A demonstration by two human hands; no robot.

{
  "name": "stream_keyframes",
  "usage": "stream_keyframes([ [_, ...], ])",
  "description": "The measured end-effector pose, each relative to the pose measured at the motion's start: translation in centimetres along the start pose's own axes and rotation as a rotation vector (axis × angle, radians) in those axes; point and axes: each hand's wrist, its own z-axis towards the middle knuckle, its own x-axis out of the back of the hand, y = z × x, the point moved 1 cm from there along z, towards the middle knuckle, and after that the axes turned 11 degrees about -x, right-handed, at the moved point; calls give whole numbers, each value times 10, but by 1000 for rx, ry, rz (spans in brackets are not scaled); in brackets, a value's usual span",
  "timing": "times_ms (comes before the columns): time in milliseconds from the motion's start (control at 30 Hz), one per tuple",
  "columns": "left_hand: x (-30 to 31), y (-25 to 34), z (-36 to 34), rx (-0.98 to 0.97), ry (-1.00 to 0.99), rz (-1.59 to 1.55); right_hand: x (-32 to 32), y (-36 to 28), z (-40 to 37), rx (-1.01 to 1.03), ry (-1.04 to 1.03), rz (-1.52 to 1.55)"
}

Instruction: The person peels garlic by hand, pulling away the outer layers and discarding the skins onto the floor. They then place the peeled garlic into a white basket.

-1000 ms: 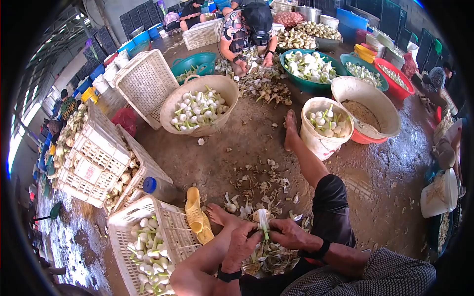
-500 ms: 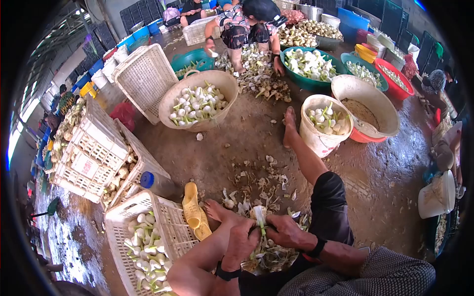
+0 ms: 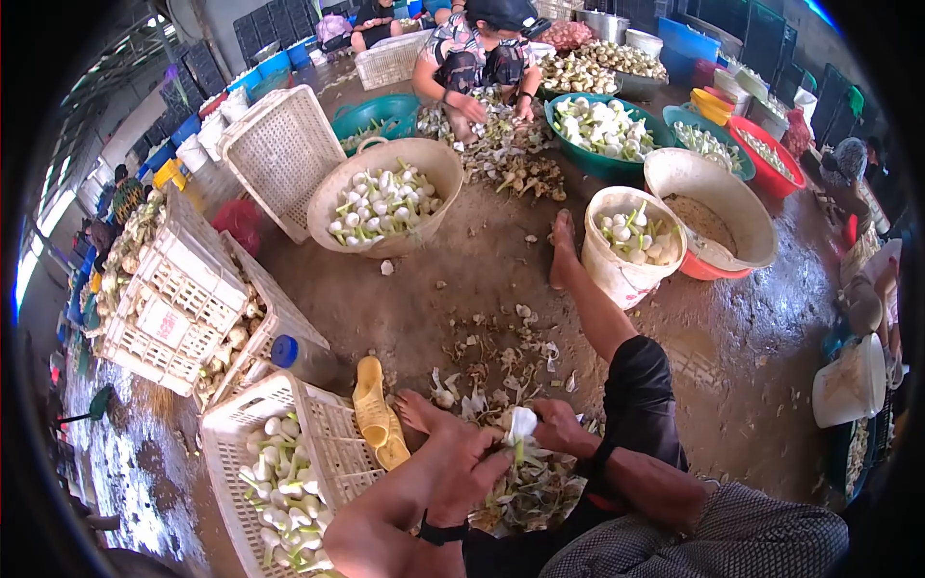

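Observation:
A white garlic bulb with a short green stem is between my hands, above my lap. My left hand has its fingers curled around the stem side of the bulb. My right hand is closed at the bulb's right side, its fingertips partly hidden. Beneath them lies a heap of papery garlic skins. To the left, a white plastic crate contains many peeled bulbs with green stems.
Yellow slippers and a blue-capped bottle are beside the crate. Ahead are a beige basin of garlic, a white bucket and a green tub. Another person squats at a garlic heap. Stacked crates stand left.
The bulb is tipped up, showing more white. My right hand has shifted slightly up and right from the stem. The person opposite has raised their head and brought their hands in over the heap.

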Motion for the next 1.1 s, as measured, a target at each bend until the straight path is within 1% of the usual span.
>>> stream_keyframes([
  [33, 2, 3, -5, 16, -10, -130, 5, 11, 0, -49, -86, -77],
  [67, 4, 5, -8, 35, -18, -260, 3, 18, -1, -50, -85, -71],
  [133, 5, 4, -9, 26, 17, -284, -4, 29, -8, -24, -290, 106],
  [167, 5, 4, -9, 7, 46, -303, 10, 0, -11, -123, -385, -83],
  [200, 5, 5, -7, 4, 50, -303, 21, -17, -12, -119, -386, -85],
  [267, 5, 3, -5, 23, 35, -281, 34, -36, -15, -255, -543, 175],
  [300, 5, 1, -4, 23, 31, -279, 38, -39, -15, -255, -540, 178],
  [367, 3, -2, -4, 17, 71, -340, 49, -48, -16, -147, -255, 298],
  [400, 2, -2, -6, 19, 72, -340, 53, -53, -18, -148, -256, 298],
  [467, 1, 3, -5, 93, 127, -331, 70, -85, -26, -76, -58, 436],
  [500, 1, 2, -4, 90, 126, -333, 80, -101, -34, -31, -73, 469],
  [533, 1, -2, -3, 71, 112, -340, 83, -107, -32, -30, -70, 466],
  [600, 0, -2, -1, 53, 97, -344, 88, -118, -31, 458, 71, 220],
  [633, -2, 0, 0, 41, 86, -333, 90, -122, -33, 469, -1, 75],
  [667, -3, 1, 1, 30, 74, -322, 91, -126, -35, 468, 1, 76],
  [700, -3, -4, 1, 29, 72, -321, 89, -131, -37, 485, 4, -2],
  [767, -3, -16, 1, -33, 28, -308, 85, -133, -38, 501, 0, -129],
  [800, -3, -15, 0, -33, 32, -308, 85, -134, -38, 503, -2, -129],
  [867, -5, -10, 1, -26, 44, -252, 87, -139, -38, 593, -12, -124],
  [900, -5, -11, 1, -25, 45, -254, 88, -141, -38, 592, -14, -125],
  [967, -5, -12, 2, -105, 66, -183, 91, -145, -38, 601, -52, -133],
  [1000, -5, -10, 2, -107, 66, -185, 91, -143, -37, 602, -51, -136],
  [1067, -3, -5, 1, 4, 36, -235, 86, -136, -33, 603, -61, -165],
  [1100, -3, -1, 1, 4, 35, -234, 85, -134, -33, 603, -60, -164],
])
